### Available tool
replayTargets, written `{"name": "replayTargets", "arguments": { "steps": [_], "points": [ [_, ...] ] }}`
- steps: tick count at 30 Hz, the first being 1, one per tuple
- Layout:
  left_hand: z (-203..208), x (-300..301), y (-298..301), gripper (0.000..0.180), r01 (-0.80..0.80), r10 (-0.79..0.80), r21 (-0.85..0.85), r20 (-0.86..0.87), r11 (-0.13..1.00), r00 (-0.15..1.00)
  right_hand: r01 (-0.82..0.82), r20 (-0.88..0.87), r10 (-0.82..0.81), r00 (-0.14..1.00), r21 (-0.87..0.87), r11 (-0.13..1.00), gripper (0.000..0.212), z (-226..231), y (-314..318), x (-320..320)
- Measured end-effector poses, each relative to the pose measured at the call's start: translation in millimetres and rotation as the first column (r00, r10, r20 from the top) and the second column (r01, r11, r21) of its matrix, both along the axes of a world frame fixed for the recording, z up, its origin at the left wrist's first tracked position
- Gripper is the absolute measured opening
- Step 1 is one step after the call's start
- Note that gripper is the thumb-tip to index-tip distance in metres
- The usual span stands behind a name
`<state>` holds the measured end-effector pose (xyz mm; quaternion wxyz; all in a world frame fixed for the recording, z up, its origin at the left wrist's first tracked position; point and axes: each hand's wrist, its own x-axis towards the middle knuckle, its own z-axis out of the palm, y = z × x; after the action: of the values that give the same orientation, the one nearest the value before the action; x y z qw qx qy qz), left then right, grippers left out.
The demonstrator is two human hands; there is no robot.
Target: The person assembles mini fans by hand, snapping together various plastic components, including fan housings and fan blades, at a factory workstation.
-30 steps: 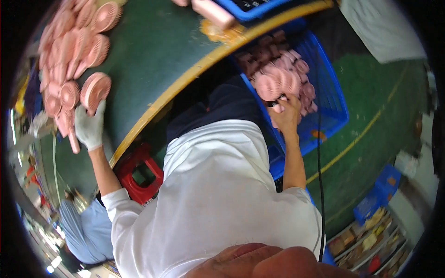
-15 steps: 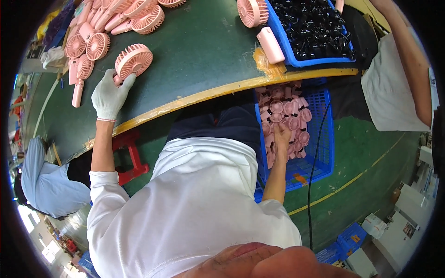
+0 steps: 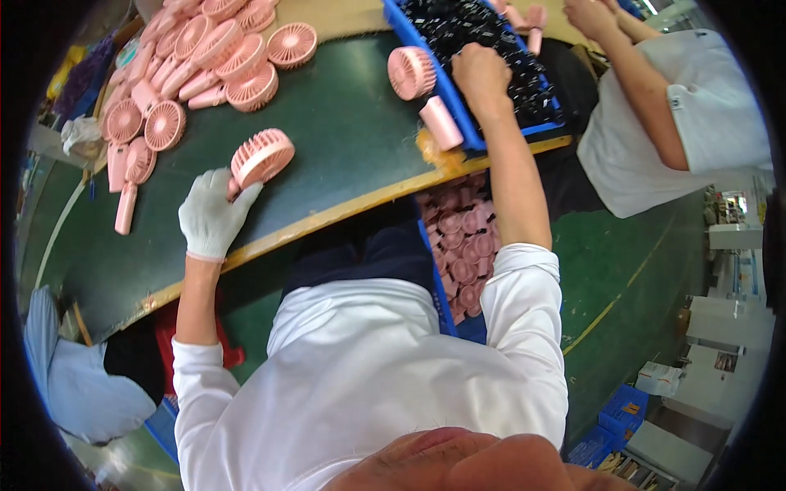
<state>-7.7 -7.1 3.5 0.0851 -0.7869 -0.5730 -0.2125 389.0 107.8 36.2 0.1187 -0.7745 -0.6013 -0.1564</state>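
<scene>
My left hand (image 3: 214, 214), in a white glove, is closed around the handle end of a pink handheld fan (image 3: 264, 155) and holds it over the green tabletop near its front edge. My bare right hand (image 3: 485, 75) reaches into a blue tray (image 3: 449, 92) of small black parts (image 3: 426, 26). Its fingers curl down among the parts, and whatever they grip is hidden. Beside the tray's left wall lie a pink round fan head (image 3: 411, 72) and a pink handle-shaped piece (image 3: 442, 123).
Several pink fans (image 3: 205, 49) are heaped at the far left of the green table (image 3: 344, 98). Below its yellow-taped edge (image 3: 327, 214), a blue crate (image 3: 440, 282) holds pink parts (image 3: 465, 266). A co-worker (image 3: 655, 123) is at the right, another person (image 3: 82, 393) at the left.
My right hand has left the pink parts in the crate and moved up into the tray of black parts. My left hand still holds the fan. The view has shifted.
</scene>
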Motion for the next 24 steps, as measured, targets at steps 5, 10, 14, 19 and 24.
{"name": "replayTargets", "arguments": {
  "steps": [5, 10, 14, 19, 24],
  "points": [
    [3.1, -3.2, -7.3, 0.032, 0.012, -0.012, 0.001, 0.029, 1.0, 1.0, -0.047, -0.005, 0.047, 0.999, -0.082, 0.996, 0.014, -2.3, 11.0, 2.3],
    [7.4, -1.3, -7.3, 0.032, 0.021, -0.019, -0.035, 0.055, 0.999, 0.998, -0.078, -0.499, 0.234, 0.835, 0.312, 0.947, 0.044, -11.8, 9.0, 16.0],
    [5.8, -4.4, -6.0, 0.032, 0.019, -0.016, -0.07, 0.044, 0.997, 0.999, 0.065, -0.932, 0.328, 0.155, 0.341, 0.938, 0.071, -4.1, -4.1, 6.4],
    [6.5, -3.6, -5.1, 0.032, 0.03, -0.027, -0.093, 0.028, 0.995, 0.999, 0.108, -0.952, 0.306, 0.011, 0.305, 0.946, 0.06, -9.5, -9.0, 9.4],
    [9.9, 0.5, -7.8, 0.031, -0.026, 0.029, -0.117, 0.032, 0.993, 0.999, 0.196, -0.821, 0.515, -0.248, 0.478, 0.856, 0.031, 3.2, -35.5, -4.5]
  ]
}}
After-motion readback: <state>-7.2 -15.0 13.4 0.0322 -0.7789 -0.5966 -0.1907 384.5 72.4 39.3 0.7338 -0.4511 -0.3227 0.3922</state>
